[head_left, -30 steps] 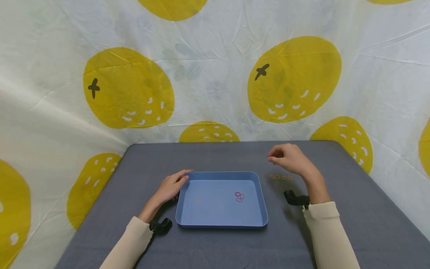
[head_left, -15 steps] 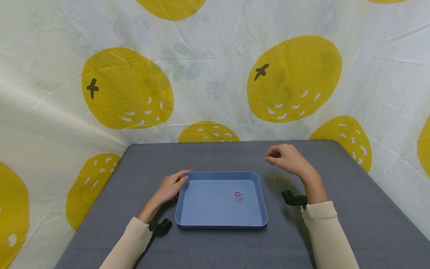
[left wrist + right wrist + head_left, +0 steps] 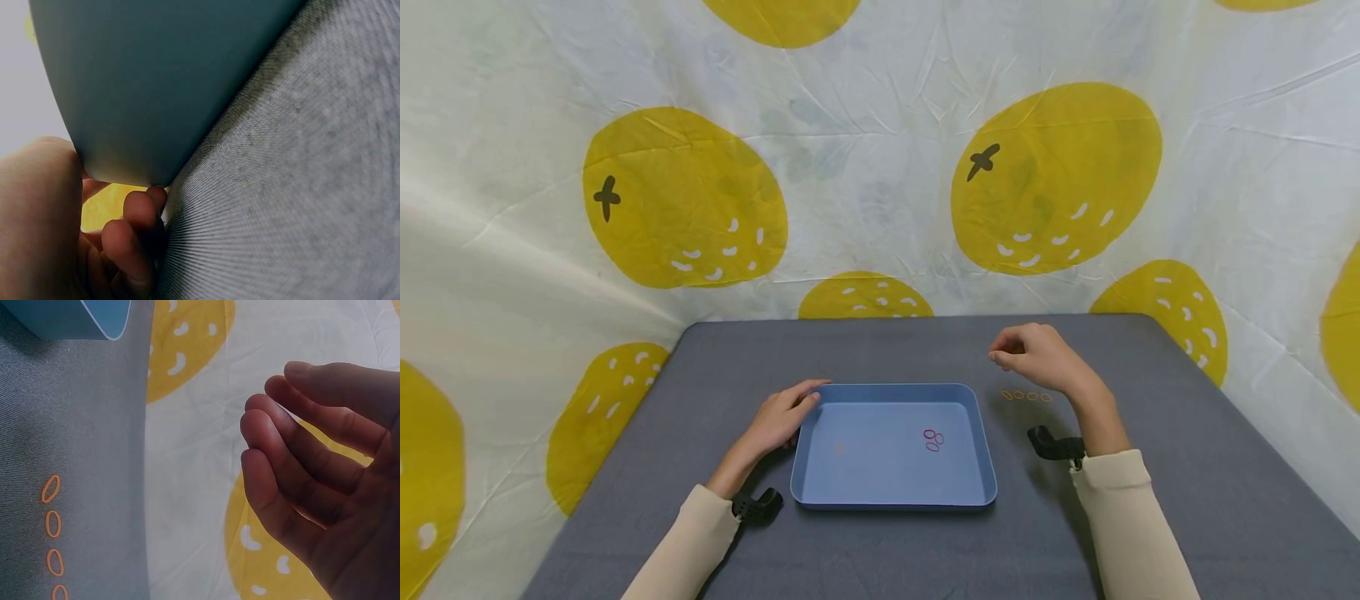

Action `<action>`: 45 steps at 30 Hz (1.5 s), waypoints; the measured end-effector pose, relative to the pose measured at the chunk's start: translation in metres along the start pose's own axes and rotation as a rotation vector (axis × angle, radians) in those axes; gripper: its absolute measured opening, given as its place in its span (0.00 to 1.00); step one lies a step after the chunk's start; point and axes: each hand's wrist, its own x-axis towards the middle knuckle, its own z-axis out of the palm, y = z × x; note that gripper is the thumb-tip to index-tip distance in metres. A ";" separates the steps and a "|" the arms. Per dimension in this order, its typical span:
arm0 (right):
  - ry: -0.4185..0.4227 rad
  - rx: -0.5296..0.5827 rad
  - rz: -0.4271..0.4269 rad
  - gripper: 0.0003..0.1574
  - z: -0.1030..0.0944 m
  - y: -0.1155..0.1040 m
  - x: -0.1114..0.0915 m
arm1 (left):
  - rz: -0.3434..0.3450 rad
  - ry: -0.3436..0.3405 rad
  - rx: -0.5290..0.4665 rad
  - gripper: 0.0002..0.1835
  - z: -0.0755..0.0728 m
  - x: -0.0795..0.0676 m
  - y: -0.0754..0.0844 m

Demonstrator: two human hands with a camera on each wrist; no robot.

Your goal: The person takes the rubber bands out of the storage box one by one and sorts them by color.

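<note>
A blue rectangular tray lies on the table, and my left hand grips its far left corner, thumb over the rim. In the left wrist view, loosely bent fingers sit against the tray's outer wall. My right hand hovers beyond the tray's far right corner, fingers loosely bent and holding nothing. Below it, several thin orange rubber bands lie in a row on the cloth. Inside the tray are three red and pink bands at the right and a faint orange shape at the left.
A grey cloth covers the table. Behind it and along the sides hangs a white curtain with large yellow fruit prints. Each wrist wears a black camera mount, such as the right one.
My right hand has drifted slightly left, above the row of orange bands. The left hand, the tray and the bands stay as they were.
</note>
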 end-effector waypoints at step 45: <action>-0.084 0.015 -0.020 0.10 0.014 0.004 0.004 | 0.005 0.003 -0.001 0.21 0.001 0.000 -0.005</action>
